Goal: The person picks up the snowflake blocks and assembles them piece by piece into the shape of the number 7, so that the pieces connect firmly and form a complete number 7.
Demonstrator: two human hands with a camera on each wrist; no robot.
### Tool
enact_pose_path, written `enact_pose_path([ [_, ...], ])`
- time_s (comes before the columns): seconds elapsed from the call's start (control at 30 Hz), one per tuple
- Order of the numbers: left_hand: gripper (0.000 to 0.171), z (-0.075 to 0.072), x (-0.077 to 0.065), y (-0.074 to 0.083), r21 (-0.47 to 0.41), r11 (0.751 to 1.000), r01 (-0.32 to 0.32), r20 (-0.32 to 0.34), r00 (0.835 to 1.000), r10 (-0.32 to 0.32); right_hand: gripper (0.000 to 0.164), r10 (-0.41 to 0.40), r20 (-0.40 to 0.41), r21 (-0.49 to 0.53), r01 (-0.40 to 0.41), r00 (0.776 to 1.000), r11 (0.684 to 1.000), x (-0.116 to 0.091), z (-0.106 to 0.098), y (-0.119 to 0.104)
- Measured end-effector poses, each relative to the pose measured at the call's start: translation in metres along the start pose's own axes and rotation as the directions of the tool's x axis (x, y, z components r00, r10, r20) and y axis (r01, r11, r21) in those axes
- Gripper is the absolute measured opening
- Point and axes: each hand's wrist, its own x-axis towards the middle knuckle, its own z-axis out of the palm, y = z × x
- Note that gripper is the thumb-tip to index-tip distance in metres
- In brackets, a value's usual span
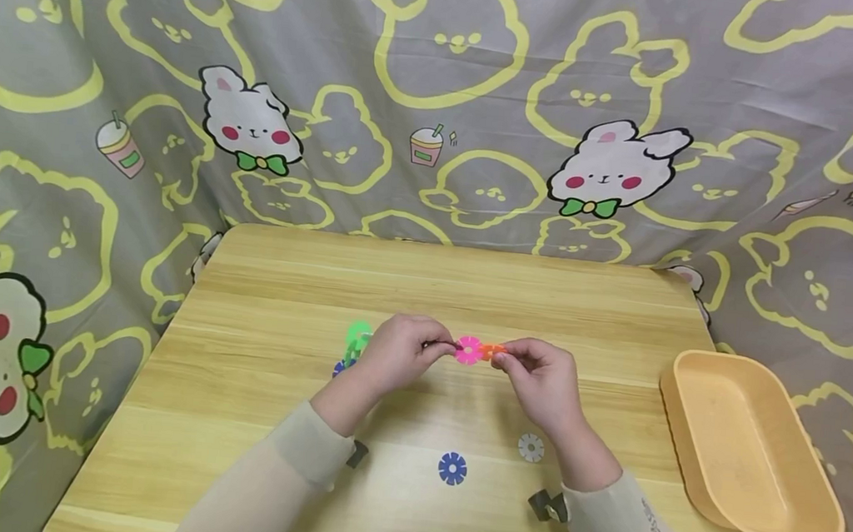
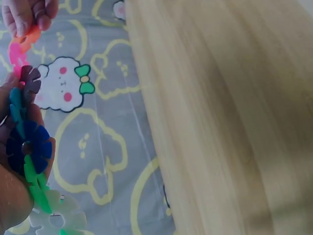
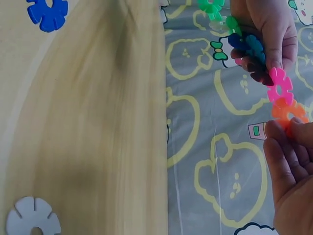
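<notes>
A chain of slotted plastic snowflake discs stretches between both hands, held over the table. My left hand (image 1: 400,352) grips it near a dark purple disc (image 2: 32,83), beside the pink disc (image 1: 468,350). Thumb and fingers of my right hand (image 1: 547,382) pinch the orange disc (image 3: 288,111) at the chain's other end, where it joins the pink one. Past the left hand, the chain runs on through teal, a blue disc (image 2: 43,147), green and a clear disc (image 2: 73,219). In the head view the left hand hides part of this stretch.
A loose blue disc (image 1: 452,469) and a grey-white disc (image 1: 531,448) lie on the wooden table (image 1: 291,272) below the hands. An orange-yellow plastic bin (image 1: 754,442) stands at the table's right. Patterned grey curtains (image 1: 338,50) hang behind and along both sides.
</notes>
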Motion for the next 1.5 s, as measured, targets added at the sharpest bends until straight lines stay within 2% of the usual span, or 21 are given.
enact_pose_path([
  [0.23, 0.006, 0.004, -0.003, -0.001, -0.023, 0.999, 0.026, -0.003, 1.0, -0.026, 0.004, -0.119, -0.049, 0.004, 0.12, 0.992, 0.993, -0.01, 0.01, 0.004],
  [0.3, 0.007, 0.004, -0.004, -0.001, -0.041, 0.999, 0.028, -0.002, 1.0, -0.028, 0.003, -0.123, -0.046, 0.027, 0.124, 0.991, 0.992, -0.01, 0.01, 0.005],
  [0.4, 0.007, 0.002, -0.005, -0.002, -0.057, 0.998, 0.04, 0.013, 0.999, -0.039, 0.008, -0.101, -0.022, 0.062, 0.102, 0.995, 0.993, -0.009, 0.009, 0.004],
  [0.57, 0.007, -0.005, -0.005, -0.001, -0.041, 0.998, 0.056, 0.046, 0.997, -0.054, 0.011, -0.041, 0.02, 0.011, 0.041, 0.999, 0.999, -0.006, 0.007, 0.0],
  [0.7, 0.009, -0.008, -0.005, -0.004, -0.012, 0.996, 0.087, 0.021, 0.996, -0.087, 0.034, 0.087, 0.067, -0.079, -0.082, 0.994, 0.994, -0.011, 0.01, 0.006],
  [0.77, 0.01, -0.008, -0.005, -0.007, 0.002, 0.994, 0.111, -0.006, 0.994, -0.111, 0.044, 0.15, 0.151, -0.175, -0.123, 0.977, 0.977, -0.018, 0.014, 0.012],
  [0.83, 0.011, -0.01, -0.005, -0.009, 0.008, 0.992, 0.124, -0.034, 0.992, -0.124, 0.048, 0.194, 0.283, -0.297, -0.107, 0.939, 0.949, -0.027, 0.019, 0.02],
  [0.9, 0.011, -0.011, -0.005, -0.011, 0.009, 0.993, 0.121, -0.056, 0.991, -0.12, 0.049, 0.204, 0.422, -0.394, -0.023, 0.884, 0.919, -0.038, 0.025, 0.025],
  [0.97, 0.011, -0.013, -0.004, -0.012, 0.004, 0.993, 0.118, -0.066, 0.991, -0.118, 0.05, 0.2, 0.528, -0.444, 0.067, 0.826, 0.894, -0.047, 0.03, 0.031],
  [1.0, 0.011, -0.013, -0.003, -0.012, -0.001, 0.993, 0.118, -0.067, 0.991, -0.118, 0.052, 0.191, 0.563, -0.449, 0.104, 0.804, 0.887, -0.05, 0.032, 0.033],
  [1.07, 0.011, -0.014, -0.002, -0.012, -0.007, 0.993, 0.121, -0.065, 0.991, -0.121, 0.054, 0.179, 0.603, -0.459, 0.154, 0.777, 0.875, -0.055, 0.034, 0.035],
  [1.23, 0.011, -0.014, -0.001, -0.013, -0.005, 0.991, 0.131, -0.056, 0.99, -0.131, 0.058, 0.172, 0.64, -0.482, 0.217, 0.749, 0.849, -0.062, 0.035, 0.038],
  [1.5, 0.009, -0.011, -0.001, -0.014, 0.0, 0.989, 0.146, -0.034, 0.989, -0.146, 0.034, 0.111, 0.637, -0.507, 0.306, 0.763, 0.806, -0.07, 0.041, 0.043],
])
